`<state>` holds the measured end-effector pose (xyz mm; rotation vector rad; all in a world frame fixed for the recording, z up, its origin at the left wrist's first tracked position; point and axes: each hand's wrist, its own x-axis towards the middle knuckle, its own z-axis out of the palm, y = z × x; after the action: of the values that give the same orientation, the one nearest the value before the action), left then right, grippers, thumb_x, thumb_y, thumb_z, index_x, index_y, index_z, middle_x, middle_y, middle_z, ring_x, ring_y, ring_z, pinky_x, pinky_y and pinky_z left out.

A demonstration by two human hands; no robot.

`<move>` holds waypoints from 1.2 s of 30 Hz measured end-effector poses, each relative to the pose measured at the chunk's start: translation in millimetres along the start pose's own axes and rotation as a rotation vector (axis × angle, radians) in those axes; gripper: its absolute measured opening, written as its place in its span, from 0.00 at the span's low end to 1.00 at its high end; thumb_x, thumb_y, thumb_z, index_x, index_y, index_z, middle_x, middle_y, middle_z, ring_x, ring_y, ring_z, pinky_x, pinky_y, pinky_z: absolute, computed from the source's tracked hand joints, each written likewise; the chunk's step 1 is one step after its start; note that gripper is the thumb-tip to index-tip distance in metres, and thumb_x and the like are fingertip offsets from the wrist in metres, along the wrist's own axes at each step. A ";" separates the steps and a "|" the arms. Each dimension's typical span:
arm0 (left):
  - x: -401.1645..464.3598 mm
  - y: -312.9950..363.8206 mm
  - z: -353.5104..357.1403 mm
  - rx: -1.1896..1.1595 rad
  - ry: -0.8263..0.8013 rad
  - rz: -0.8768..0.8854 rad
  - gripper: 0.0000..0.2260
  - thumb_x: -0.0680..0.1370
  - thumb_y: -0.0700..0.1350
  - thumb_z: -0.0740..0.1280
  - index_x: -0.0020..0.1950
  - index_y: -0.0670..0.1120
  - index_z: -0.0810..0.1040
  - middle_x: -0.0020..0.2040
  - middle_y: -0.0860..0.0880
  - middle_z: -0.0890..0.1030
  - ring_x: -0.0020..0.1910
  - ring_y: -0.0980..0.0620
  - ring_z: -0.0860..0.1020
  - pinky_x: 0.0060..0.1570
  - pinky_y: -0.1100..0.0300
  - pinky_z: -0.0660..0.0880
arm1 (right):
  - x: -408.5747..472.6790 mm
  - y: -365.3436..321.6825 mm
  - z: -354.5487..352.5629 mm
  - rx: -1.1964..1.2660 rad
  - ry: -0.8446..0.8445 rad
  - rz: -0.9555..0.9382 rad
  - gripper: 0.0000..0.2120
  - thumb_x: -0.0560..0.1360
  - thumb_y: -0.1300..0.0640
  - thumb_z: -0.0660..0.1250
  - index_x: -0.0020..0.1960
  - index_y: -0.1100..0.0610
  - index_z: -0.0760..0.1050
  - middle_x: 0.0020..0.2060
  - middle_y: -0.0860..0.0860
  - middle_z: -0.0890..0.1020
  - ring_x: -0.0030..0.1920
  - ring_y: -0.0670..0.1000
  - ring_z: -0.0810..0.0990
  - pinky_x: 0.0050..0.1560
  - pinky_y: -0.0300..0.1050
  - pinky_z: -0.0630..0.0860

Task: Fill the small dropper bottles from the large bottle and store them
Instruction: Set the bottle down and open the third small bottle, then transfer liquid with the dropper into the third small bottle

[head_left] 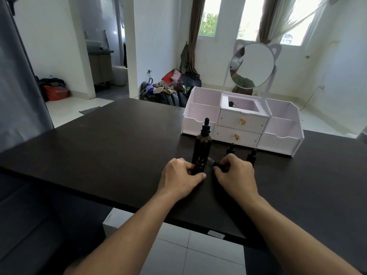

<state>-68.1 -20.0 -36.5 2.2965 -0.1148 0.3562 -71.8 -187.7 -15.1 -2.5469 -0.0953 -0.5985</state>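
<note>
A tall dark large bottle (203,146) with a dropper cap stands on the dark table (119,147). Just in front of it, my left hand (179,176) grips a small dark dropper bottle (199,165) whose neck is uncapped. My right hand (235,173) holds that bottle's black dropper cap (218,166), its glass pipette (211,160) pointing left towards the large bottle. Two more small capped dropper bottles (230,149) (251,154) stand behind my right hand. A white organiser (243,124) with open side compartments and two drawers sits at the back.
A round cat-ear mirror (253,65) rises from the organiser. The table's near edge (178,219) runs just under my forearms. Beyond the table are bags and clothes (168,88) on the floor and windows.
</note>
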 end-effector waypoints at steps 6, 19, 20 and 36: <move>-3.1 3.9 -2.6 -0.016 0.022 0.002 0.14 0.70 0.58 0.74 0.51 0.51 0.86 0.39 0.54 0.75 0.44 0.53 0.76 0.42 0.61 0.69 | -2.8 0.9 3.6 -0.044 0.008 -0.030 0.09 0.72 0.54 0.74 0.49 0.56 0.78 0.43 0.50 0.81 0.39 0.45 0.74 0.37 0.31 0.64; -5.2 6.8 -6.2 -0.070 0.039 -0.009 0.20 0.65 0.53 0.79 0.55 0.50 0.84 0.37 0.54 0.79 0.37 0.58 0.77 0.38 0.66 0.73 | -6.4 6.8 5.3 0.007 0.005 -0.063 0.10 0.71 0.54 0.74 0.49 0.55 0.78 0.43 0.47 0.79 0.42 0.46 0.78 0.42 0.34 0.72; -4.5 6.1 -5.5 -0.078 0.041 -0.016 0.21 0.65 0.52 0.79 0.56 0.49 0.84 0.36 0.55 0.79 0.36 0.58 0.77 0.38 0.67 0.72 | -7.0 7.6 5.5 0.014 0.020 -0.072 0.09 0.71 0.54 0.75 0.49 0.54 0.78 0.42 0.47 0.79 0.41 0.46 0.78 0.41 0.34 0.72; -2.9 7.0 -7.2 -0.078 -0.036 -0.040 0.17 0.68 0.51 0.78 0.55 0.50 0.83 0.44 0.52 0.82 0.45 0.54 0.80 0.48 0.56 0.79 | 43.6 -29.7 -17.3 0.348 0.200 -0.095 0.12 0.75 0.52 0.70 0.56 0.57 0.78 0.45 0.48 0.82 0.44 0.46 0.81 0.44 0.36 0.77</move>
<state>-73.8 -19.5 -27.8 2.2255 -0.0993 0.2850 -44.8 -172.8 31.0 -2.1455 -0.2303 -0.7950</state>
